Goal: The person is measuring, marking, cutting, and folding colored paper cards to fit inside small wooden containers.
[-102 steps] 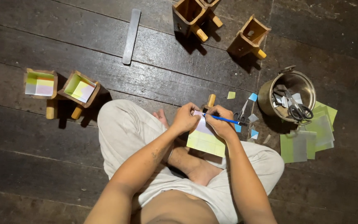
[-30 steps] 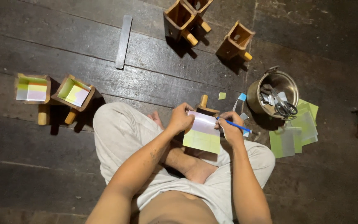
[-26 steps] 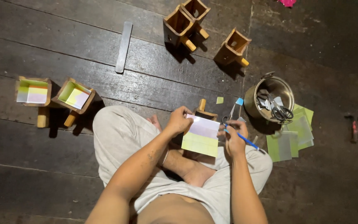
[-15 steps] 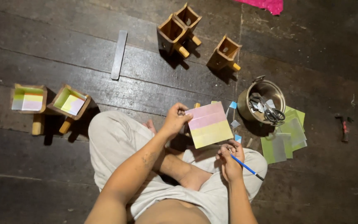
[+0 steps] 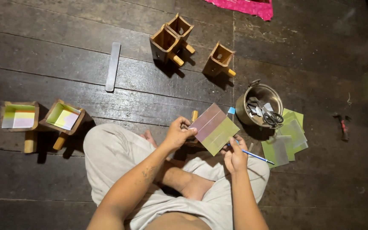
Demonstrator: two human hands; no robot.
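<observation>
Left grip (image 5: 179, 133) on paper's (image 5: 214, 129) corner

The left hand (image 5: 177, 133) holds up a pink-and-green striped paper sheet (image 5: 214, 128) by its edge; the right hand (image 5: 234, 154) pinches a thin blue pen (image 5: 255, 156) above the dark wooden plank floor (image 5: 64, 34).

Striped card (image 5: 214, 127) banded pink, lilac and yellow-green; blue pen (image 5: 252, 155); silver pot (image 5: 258, 102) at two o'clock; green sheets (image 5: 288, 136); magenta cloth (image 5: 245, 6) at twelve; dark brown floor (image 5: 64, 25)
</observation>
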